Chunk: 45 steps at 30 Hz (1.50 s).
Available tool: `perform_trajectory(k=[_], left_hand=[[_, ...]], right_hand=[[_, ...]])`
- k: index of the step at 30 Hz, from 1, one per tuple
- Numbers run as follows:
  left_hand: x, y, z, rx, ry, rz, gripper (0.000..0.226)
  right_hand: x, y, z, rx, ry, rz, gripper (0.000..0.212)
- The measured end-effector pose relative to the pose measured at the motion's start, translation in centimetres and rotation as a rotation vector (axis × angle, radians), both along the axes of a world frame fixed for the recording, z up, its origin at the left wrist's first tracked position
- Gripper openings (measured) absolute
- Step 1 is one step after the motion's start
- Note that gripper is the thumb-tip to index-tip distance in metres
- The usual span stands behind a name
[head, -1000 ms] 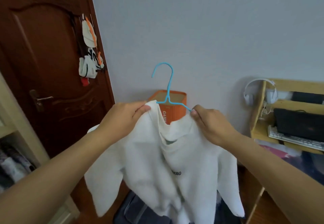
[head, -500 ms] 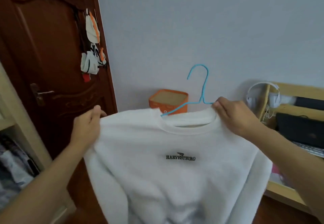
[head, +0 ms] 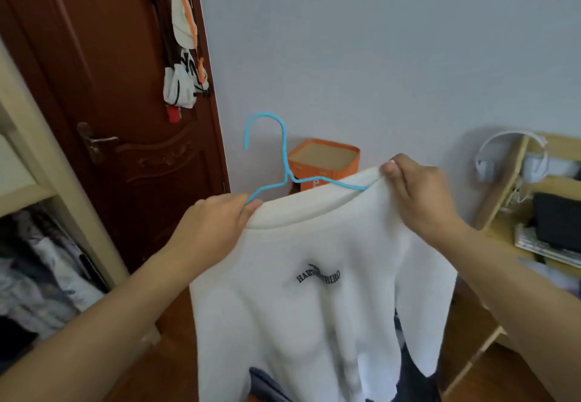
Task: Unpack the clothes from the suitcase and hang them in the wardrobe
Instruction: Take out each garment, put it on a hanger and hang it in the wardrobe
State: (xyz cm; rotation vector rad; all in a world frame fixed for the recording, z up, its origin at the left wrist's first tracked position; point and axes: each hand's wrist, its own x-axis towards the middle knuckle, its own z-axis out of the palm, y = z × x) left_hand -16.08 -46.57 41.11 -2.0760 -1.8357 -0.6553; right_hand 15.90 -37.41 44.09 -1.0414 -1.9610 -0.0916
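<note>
Two bare hands hold a white sweatshirt (head: 317, 301) up in front of a pale wall. At the far left stands the wardrobe (head: 47, 175), its cream frame open on a shelf with dark and patterned clothes (head: 41, 272) hanging below. Next comes a dark brown door (head: 110, 103) with a metal handle, and white and orange bags (head: 184, 56) hanging on its right edge. The left hand (head: 213, 228) has its fingers curled over the sweatshirt's left shoulder, pinching the cloth against the end of a blue hanger (head: 283, 166), whose hook stands up above the collar. Behind the hanger sits an orange box (head: 327, 159) against the wall. The right hand (head: 421, 194) pinches the collar's right side between thumb and curled fingers, where the hanger's other arm slips inside the neck. Farthest right, white headphones (head: 509, 156) hang on a wooden desk shelf (head: 503, 188).
</note>
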Motion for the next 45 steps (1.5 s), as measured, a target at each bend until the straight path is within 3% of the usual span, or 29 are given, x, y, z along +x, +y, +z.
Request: perform_trajectory(k=[7,11,13,17,19,23,26,28,32,34,37,39,41,43,45], left_hand=[[-8.4,3.1,2.0,0.143,-0.157,0.067,0.045],[-16.7,4.1,4.1,0.24,-0.181,0.09,0.02],[-21.1,4.4,4.8,0.33,-0.03,0.092,0.019],[-31.1,3.9,5.7,0.296,0.394,0.171,0.028],[-34.6,3.2,6.2,0.286,0.461,0.224,0.022],[-38.5,2.4,8.0,0.358,0.155,0.319,0.02],[-40.7,0.7,9.0,0.345,0.134,0.275,0.033],[-41.5,-0.6,10.0,0.36,0.139,0.262,0.032],[-44.0,-3.3,12.5,0.402,0.112,0.359,0.026],[-45.2,-5.0,13.3,0.407,0.162,0.367,0.034],[-45.9,-7.1,13.7,0.409,0.31,0.351,0.029],[-46.9,-8.0,13.6,0.411,0.357,0.387,0.021],[-48.5,-8.8,13.5,0.404,0.366,0.458,0.02],[-50.1,-9.4,13.2,0.369,0.377,0.542,0.031],[-50.8,-9.2,12.8,0.316,0.453,0.662,0.044]], right_hand=[[-7.6,3.0,-0.5,-0.177,-0.018,0.16,0.04],[-12.1,6.6,-5.4,-0.641,-0.027,0.085,0.032],[-15.4,8.3,-7.9,-0.717,-0.025,0.068,0.018],[-22.3,10.0,-6.6,-0.467,0.082,0.068,0.027],[-26.1,9.4,-5.3,-0.324,0.129,0.197,0.017],[-35.0,7.8,-3.3,-0.069,0.153,0.326,0.019],[-43.3,7.4,2.1,0.005,0.131,0.407,0.027],[-48.9,7.6,6.3,-0.29,0.029,0.552,0.045],[-56.6,8.6,10.3,-1.166,-0.179,0.826,0.064],[-59.3,8.7,11.1,-1.363,-0.325,1.02,0.068],[-62.8,7.1,11.6,-1.218,-0.691,1.218,0.058],[-64.9,5.9,11.5,-1.024,-0.748,1.232,0.038],[-66.5,5.7,11.9,-0.885,-0.413,1.248,0.025],[-66.7,5.9,13.2,-0.768,-0.008,1.265,0.025],[-66.3,6.3,14.5,-0.535,0.013,1.302,0.032]])
